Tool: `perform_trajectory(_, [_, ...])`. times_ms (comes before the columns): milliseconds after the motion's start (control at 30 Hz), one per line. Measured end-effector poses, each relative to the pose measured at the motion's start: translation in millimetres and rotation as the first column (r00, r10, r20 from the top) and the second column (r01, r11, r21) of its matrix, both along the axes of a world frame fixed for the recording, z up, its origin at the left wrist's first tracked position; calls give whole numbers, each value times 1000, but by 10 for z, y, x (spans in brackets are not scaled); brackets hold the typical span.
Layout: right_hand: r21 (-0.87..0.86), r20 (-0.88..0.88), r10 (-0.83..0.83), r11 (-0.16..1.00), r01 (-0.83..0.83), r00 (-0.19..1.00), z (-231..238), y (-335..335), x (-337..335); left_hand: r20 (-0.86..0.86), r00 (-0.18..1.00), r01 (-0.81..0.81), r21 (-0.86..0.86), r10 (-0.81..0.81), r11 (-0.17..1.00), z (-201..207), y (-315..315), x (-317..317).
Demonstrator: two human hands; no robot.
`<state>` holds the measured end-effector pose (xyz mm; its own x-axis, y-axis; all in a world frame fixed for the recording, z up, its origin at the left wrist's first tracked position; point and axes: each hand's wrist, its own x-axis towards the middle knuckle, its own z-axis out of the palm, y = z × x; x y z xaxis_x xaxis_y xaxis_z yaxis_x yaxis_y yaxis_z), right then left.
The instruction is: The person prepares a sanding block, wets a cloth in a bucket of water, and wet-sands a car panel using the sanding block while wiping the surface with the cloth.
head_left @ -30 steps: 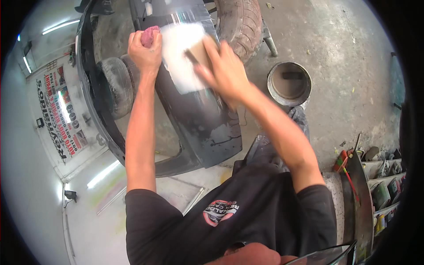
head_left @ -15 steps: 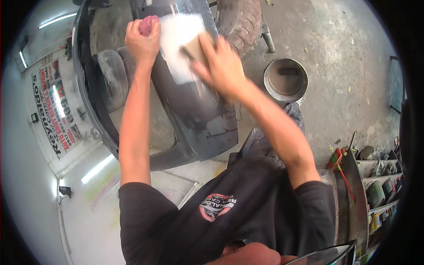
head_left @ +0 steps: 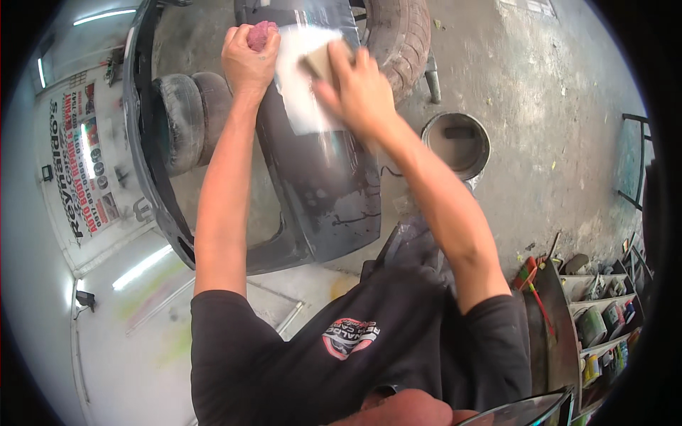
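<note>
Block [head_left: 321, 62] in right hand [head_left: 361, 96] | panel [head_left: 312, 167] edge just rightward | open near side

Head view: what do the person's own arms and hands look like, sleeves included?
The left hand and right hand wear no gloves; no watch or wristband shows. The forearms are bare, below short black sleeves on a black shirt.

The bare left grip [head_left: 249, 65] is curled, the left forearm [head_left: 229, 177] reaching nearly straight ahead; the bare right grip [head_left: 361, 92] (slightly blurred) holds its thumb [head_left: 327, 96] apart, the right forearm [head_left: 430, 177] angling inward.
</note>
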<state>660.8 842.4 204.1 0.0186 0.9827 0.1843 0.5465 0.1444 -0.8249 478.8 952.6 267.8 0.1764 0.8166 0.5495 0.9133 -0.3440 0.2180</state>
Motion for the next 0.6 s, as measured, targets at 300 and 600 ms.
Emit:
perform_trajectory(300, [57, 82, 206, 976, -211, 975, 199, -951, -123, 51, 978, -204, 66, 201, 977, -107, -20, -184])
perform_trajectory(600, [-14, 159, -10, 1000, 12, 987, 179, 582, -115, 157, 969, -188, -40, 192, 981, -185, 78, -7])
